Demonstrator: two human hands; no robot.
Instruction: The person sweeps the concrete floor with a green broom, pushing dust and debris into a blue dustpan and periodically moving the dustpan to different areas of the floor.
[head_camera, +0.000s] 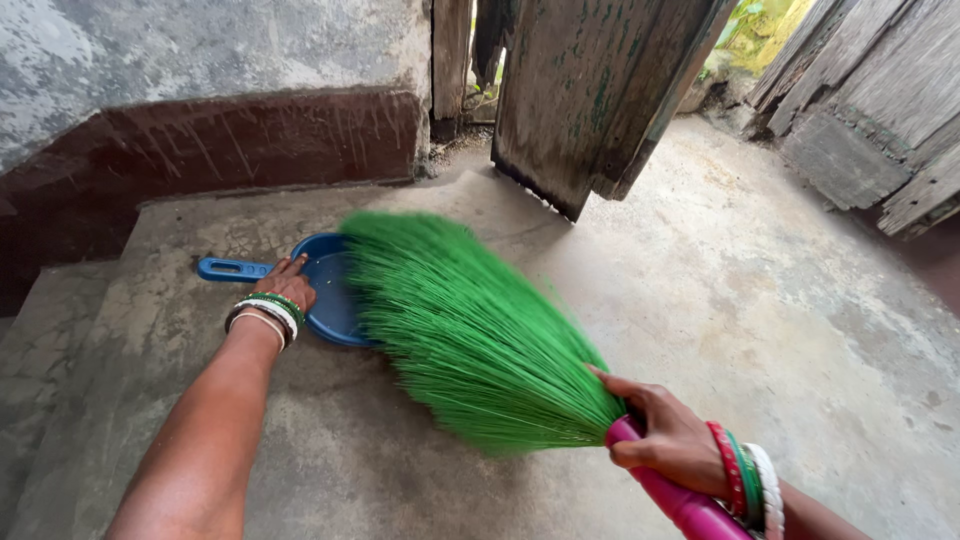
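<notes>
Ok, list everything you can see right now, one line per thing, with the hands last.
dustpan: one, blue, flat on the concrete floor at left, handle pointing left.
broom: one, green bristles blurred, pink handle, bristle tips over the dustpan.
floor: one, grey concrete, stained.
wall: one, grey above a dark red band, at left.
wooden door: one, weathered grey, ajar at top centre.
wooden planks: several, grey, leaning at top right.
bangles: several, green, white and red, on both wrists.
left hand: resting on the dustpan by its handle.
right hand: gripping the broom's pink handle.
</notes>
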